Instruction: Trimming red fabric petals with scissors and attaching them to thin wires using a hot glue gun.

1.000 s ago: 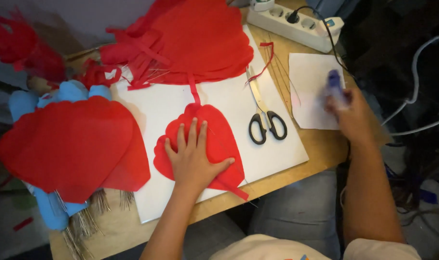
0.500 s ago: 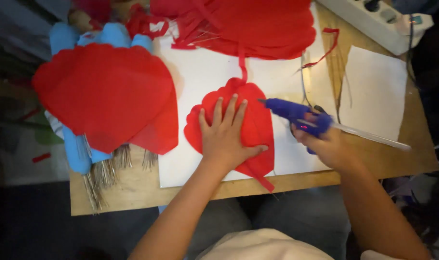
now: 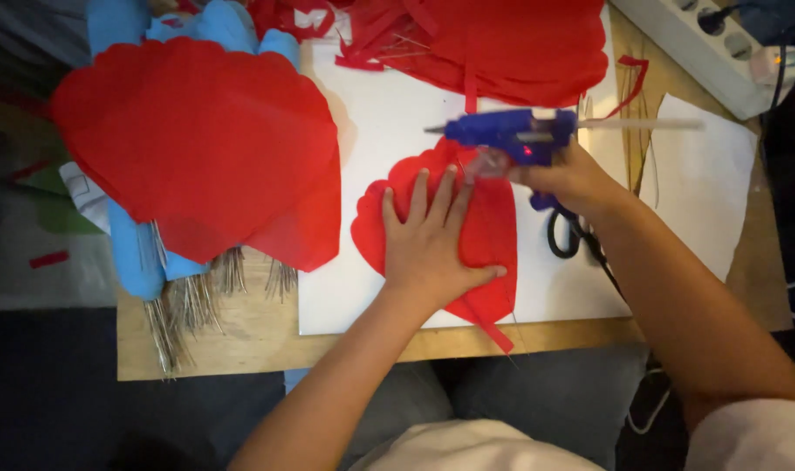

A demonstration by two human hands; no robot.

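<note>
— Head view first: where are your hands?

— My left hand (image 3: 428, 249) lies flat, fingers spread, on the red paper cutout (image 3: 489, 231), pressing it onto the white sheet (image 3: 380, 131) on the bench (image 3: 240, 344). My right hand (image 3: 572, 179) is closed round the grip of the blue glue gun (image 3: 511, 135).

— Where does the gun point?

— Its nozzle points left, just above the top edge of the cutout, near my left fingertips. A pale glue stick pokes out of its back end.

— What lies around?

— Black-handled scissors (image 3: 563, 235) sit partly under my right wrist. A large red paper shape (image 3: 205, 144) lies to the left over blue pieces (image 3: 136, 253), more red paper (image 3: 502, 44) lies at the top, and a white power strip (image 3: 703, 52) is at the top right.
</note>
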